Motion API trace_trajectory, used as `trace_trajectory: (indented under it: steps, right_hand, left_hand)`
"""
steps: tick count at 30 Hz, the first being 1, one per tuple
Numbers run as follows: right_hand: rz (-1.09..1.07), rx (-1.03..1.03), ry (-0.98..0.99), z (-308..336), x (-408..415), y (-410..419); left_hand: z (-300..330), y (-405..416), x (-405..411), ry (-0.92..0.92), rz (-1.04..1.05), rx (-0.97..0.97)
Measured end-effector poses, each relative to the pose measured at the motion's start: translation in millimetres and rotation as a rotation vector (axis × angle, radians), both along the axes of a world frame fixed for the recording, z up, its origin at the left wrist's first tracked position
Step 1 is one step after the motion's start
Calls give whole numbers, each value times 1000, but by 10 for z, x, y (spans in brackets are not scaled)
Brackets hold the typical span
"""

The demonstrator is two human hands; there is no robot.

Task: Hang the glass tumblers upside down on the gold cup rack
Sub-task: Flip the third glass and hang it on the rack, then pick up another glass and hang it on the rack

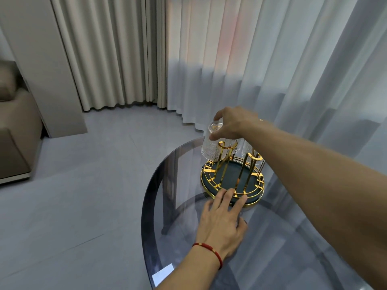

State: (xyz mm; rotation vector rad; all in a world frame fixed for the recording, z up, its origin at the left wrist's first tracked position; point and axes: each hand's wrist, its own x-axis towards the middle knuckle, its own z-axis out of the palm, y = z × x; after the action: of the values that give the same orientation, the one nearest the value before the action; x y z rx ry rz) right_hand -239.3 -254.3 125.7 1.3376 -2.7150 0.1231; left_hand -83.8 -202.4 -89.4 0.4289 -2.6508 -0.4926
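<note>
Head view, the only one: right hand (pixel 231 122) clamped from above on the base of an inverted glass tumbler (pixel 213 145), thumb and fingers wrapped round its upturned bottom, mouth pointing down over the far-left prong of the gold cup rack (pixel 232 181). Left hand (pixel 223 218) spread flat, fingers apart, gripping nothing, fingertips pressed on the near rim of the rack's round base as if to steady it (a red cord bracelet (pixel 209 249) on that wrist). Rack standing near the far edge of the round glass table (pixel 272 258), pale curtains (pixel 230 59) behind. Progress, judged from the layout: well underway, the held tumbler seemingly being seated or nearly seated on its prong, whether resting fully there hard to tell. Count of tumblers: three discernible, the held one plus two more already inverted at the back of the rack (pixel 233 146) (pixel 249 151), partly hidden by the right forearm. Count of free prongs: at least two gold hooks showing bare at the front, so probably more glasses still to come, though no loose tumblers visible on the table.
</note>
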Motion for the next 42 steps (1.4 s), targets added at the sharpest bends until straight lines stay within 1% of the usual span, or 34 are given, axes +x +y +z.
trace_trajectory:
  steps: [2, 3, 6, 8, 9, 12, 13, 15, 17, 19, 21, 25, 26, 29, 31, 33, 34, 39, 40, 42]
  right_hand:
    - [15, 28, 110, -67, -3, 18]
    - [26, 40, 134, -91, -3, 25]
    - [39, 95, 147, -71, 24, 80]
    - [55, 67, 145, -45, 64, 190]
    - [64, 0, 134, -48, 102, 281]
    - [120, -312, 147, -165, 292, 779]
    - [164, -391, 177, -248, 397, 1012]
    - [241, -467, 276, -461, 615, 1533]
    - [253, -444, 332, -684, 807, 2058]
    - [196, -389, 311, -864, 954, 2543]
    - [111, -383, 284, -1008, 1052, 2985]
    - [-118, -471, 224, -1210, 1152, 3714]
    - [-190, -448, 213, -1243, 1163, 3836]
    - [-387, -286, 202, -1294, 1152, 4006]
    - [-460, -189, 182, -1303, 1130, 4039]
    - [-479, -113, 157, -1323, 1117, 4042]
    - [-474, -108, 141, -1340, 1112, 4049]
    - [-385, -240, 136, -1265, 1110, 4101]
    - [-351, -281, 150, -1251, 1137, 4094]
    - [-245, -345, 190, -1243, 1220, 4045]
  left_hand:
    - [8, 2, 5, -4, 1, -2]
    - [14, 0, 11, -7, 0, -2]
    - [48, 4, 21, -21, -6, -8]
    - [86, 22, 29, -32, -12, -10]
    - [107, 30, 38, -32, -14, -12]
    - [170, 62, 30, -26, -5, -41]
    - [189, 86, 21, -38, 5, -45]
    - [237, 170, 2, -75, 32, -30]
    - [298, 292, 7, -101, 55, -12]
    - [370, 435, 31, -95, 45, -23]
    - [445, 589, 64, -55, 0, -2]
    - [592, 892, 137, 71, -158, 133]
    - [620, 964, 151, 90, -183, 144]
    - [679, 1138, 173, 126, -201, 181]
    - [705, 1259, 183, 156, -212, 222]
    - [712, 1367, 190, 171, -237, 254]
    - [710, 1412, 194, 171, -248, 263]
    - [725, 1557, 190, 160, -306, 304]
    - [737, 1568, 198, 146, -321, 347]
    - [787, 1570, 229, 82, -354, 499]
